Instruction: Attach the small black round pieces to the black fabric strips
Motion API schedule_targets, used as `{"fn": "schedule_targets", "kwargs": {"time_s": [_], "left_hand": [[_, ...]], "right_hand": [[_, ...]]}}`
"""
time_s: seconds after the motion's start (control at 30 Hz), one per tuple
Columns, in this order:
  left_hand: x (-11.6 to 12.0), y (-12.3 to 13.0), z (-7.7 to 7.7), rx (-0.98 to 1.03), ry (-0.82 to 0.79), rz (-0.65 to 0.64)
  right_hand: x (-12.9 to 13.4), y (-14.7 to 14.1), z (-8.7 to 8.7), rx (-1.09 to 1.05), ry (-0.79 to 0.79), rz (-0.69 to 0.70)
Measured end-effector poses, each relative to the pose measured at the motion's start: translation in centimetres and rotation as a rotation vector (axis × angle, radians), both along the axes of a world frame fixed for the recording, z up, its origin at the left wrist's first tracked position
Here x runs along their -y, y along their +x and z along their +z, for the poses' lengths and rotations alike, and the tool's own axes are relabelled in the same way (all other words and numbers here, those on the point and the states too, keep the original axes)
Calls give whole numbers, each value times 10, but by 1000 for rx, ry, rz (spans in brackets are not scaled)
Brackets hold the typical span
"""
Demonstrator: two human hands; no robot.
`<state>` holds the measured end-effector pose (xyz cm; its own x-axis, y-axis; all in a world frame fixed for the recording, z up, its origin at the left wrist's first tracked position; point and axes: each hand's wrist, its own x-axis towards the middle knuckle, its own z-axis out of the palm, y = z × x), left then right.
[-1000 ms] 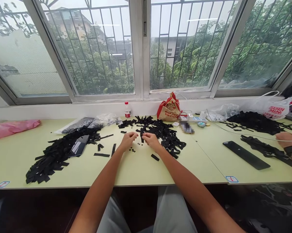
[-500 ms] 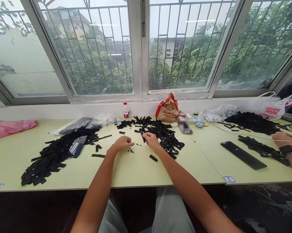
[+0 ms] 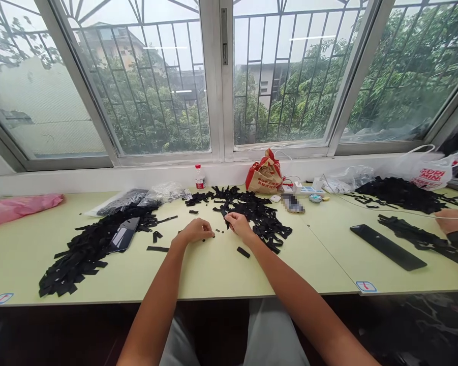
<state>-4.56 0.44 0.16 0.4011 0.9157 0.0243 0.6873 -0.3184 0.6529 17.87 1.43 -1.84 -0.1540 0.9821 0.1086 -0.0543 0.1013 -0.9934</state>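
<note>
My left hand (image 3: 196,230) reaches down to the tabletop, its fingers drawn together over small black rings (image 3: 218,231). Whether one is pinched at its fingertips is too small to make out. A thin black fabric strip (image 3: 226,219) is pinched between the thumb and fingers of my right hand (image 3: 239,226). Just beyond that hand spreads a loose pile of black strips (image 3: 259,211). One single short strip (image 3: 243,252) lies nearer me, below my right wrist. To the left of my left hand rests another strip (image 3: 157,249).
A long heap of black pieces (image 3: 76,254) lies left, with a dark glossy phone-like slab (image 3: 124,235) on it. Behind stand a red-capped bottle (image 3: 200,178) and a paper bag (image 3: 265,175). At right are a black flat case (image 3: 388,247) and another person's hand (image 3: 453,221).
My left hand has lowered and moved slightly right, onto the small rings. My right hand still holds the strip in nearly the same spot. The whole view has shifted slightly.
</note>
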Motion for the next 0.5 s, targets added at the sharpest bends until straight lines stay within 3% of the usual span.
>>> {"fn": "schedule_targets", "kwargs": {"time_s": [0.33, 0.5], "left_hand": [[5, 12, 0, 13, 132, 49], [2, 21, -5, 190, 234, 166]], "right_hand": [[-2, -2, -6, 42, 84, 31], [-5, -2, -10, 43, 108, 24]]}}
